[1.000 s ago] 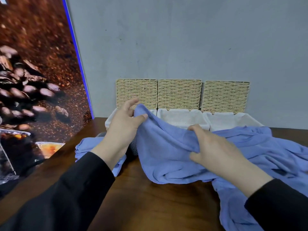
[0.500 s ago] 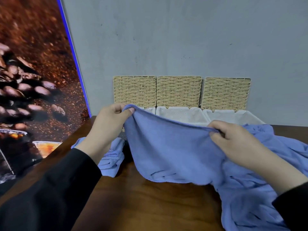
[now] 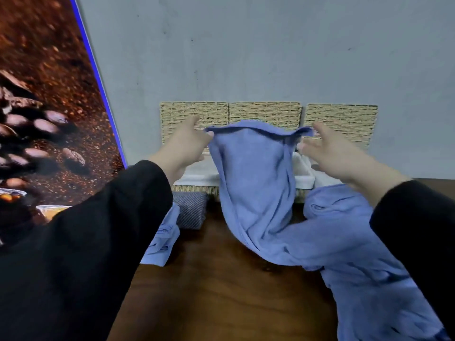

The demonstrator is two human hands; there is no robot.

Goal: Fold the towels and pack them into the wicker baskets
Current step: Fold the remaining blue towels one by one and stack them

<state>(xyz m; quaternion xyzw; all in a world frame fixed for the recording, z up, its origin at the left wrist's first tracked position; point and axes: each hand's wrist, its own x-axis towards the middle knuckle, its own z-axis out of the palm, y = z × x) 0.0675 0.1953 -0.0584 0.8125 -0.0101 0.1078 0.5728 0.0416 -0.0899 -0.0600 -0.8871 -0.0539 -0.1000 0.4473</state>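
1. Your left hand [image 3: 188,143] and right hand [image 3: 331,150] each pinch a top corner of the blue towel [image 3: 253,183].
2. It hangs before the wicker baskets [image 3: 266,113], its lower end trailing on the counter [image 3: 221,291].

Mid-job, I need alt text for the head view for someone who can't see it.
Left hand and right hand pinch the top corners of a blue terry towel, hanging in front of three lined wicker baskets against a grey wall; more blue towels lie crumpled on the dark wooden table.
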